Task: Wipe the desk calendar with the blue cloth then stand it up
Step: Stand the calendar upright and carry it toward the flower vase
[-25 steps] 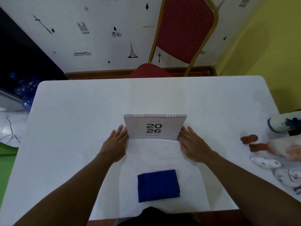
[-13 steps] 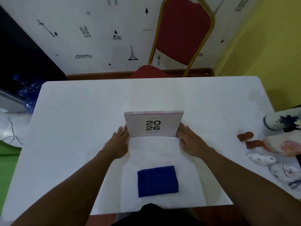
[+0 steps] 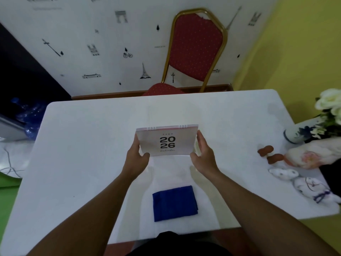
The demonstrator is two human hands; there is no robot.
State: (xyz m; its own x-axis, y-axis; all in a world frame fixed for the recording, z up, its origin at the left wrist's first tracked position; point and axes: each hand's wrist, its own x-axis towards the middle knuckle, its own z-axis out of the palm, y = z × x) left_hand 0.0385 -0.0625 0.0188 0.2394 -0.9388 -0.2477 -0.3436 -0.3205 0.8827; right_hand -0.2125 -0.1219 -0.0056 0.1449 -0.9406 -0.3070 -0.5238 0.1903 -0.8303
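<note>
White worktop (image 3: 92,145) all over, and right about in the middle of it the desk calendar (image 3: 167,140) is being held by both hands, cover facing the camera with "2026" printed big on it. Spiral binding is along the top edge. The left hand (image 3: 135,157) is clamped on the calendar's left edge, thumb on the front near the bottom corner, the other fingers tucked behind. The right hand (image 3: 203,156) is doing the same on the right edge, thumb at the lower corner and fingers (image 3: 200,137) running up the side. Whether the bottom edge is touching the worktop or lifted a bit can't really be told from this angle.

The blue cloth (image 3: 174,203) is left folded flat on the near part of the worktop, close to the near edge, well apart from both hands and the calendar.

Off on the right side some stuff is parked: a blue-and-white vase (image 3: 299,133) with white flowers (image 3: 330,102), and a few small ceramic figurines (image 3: 302,182). A red chair (image 3: 195,47) with a gold frame is pushed up at the far side.
</note>
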